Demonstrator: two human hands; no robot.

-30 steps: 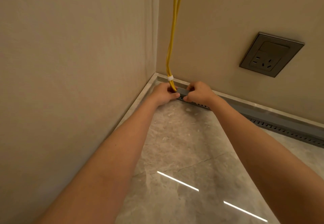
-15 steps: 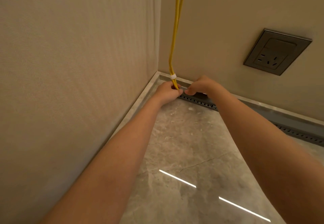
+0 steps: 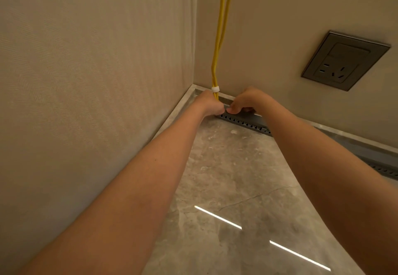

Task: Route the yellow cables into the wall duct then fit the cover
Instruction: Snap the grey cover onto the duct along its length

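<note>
Two yellow cables (image 3: 219, 37) hang down the back wall near the corner, bound by a white tie (image 3: 215, 89) just above the floor. Below the tie they pass behind my left hand (image 3: 210, 104), whose fingers curl around their lower end at the left end of the grey slotted duct (image 3: 247, 122). My right hand (image 3: 247, 100) is right beside it, thumb and fingers pinched on the grey duct cover strip (image 3: 225, 107) that shows between the two hands. Where the cables enter the duct is hidden by my fingers.
The duct runs right along the foot of the back wall, under a stone skirting (image 3: 344, 133). A dark wall socket (image 3: 344, 60) sits on that wall at the right. The left wall (image 3: 97, 70) meets it at the corner. Polished stone floor (image 3: 232, 177) lies below.
Both hands stay at the corner end of the duct. My right hand's fingers have shifted slightly along the cover, and the view has tilted a little.
</note>
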